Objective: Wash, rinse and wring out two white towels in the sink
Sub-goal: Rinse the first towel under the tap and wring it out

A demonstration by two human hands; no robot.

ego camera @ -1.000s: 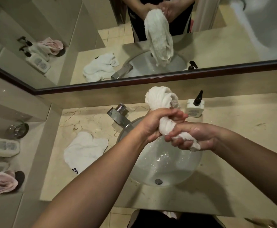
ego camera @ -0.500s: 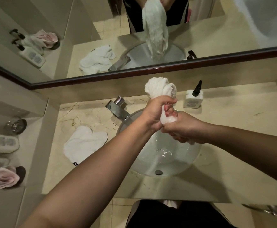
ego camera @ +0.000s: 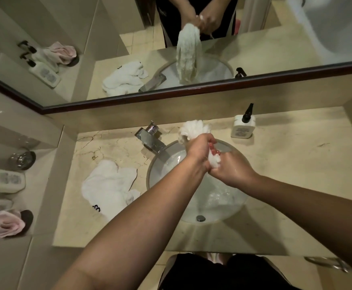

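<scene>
Closer together now, both hands, left (ego camera: 199, 147) and right (ego camera: 230, 169), clamp the towel (ego camera: 194, 129) above the sink (ego camera: 153, 174), wringing likely nearly done.

Bathroom, marble vanity counter (ego camera: 286, 164), round sink (ego camera: 223, 208), chrome faucet (ego camera: 150, 141), wall mirror (ego camera: 254, 59)

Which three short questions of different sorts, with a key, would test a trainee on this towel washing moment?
1. True or false: both hands grip the same towel above the sink.
2. Where does the second towel lie? A) inside the basin B) on the counter, left of the basin C) over the faucet
3. Fill in: the pump bottle stands on the counter behind the sink, to the ____ of the faucet.

Key: 1 true: left hand and right hand both clamp it. 2 B. 3 right.
</scene>
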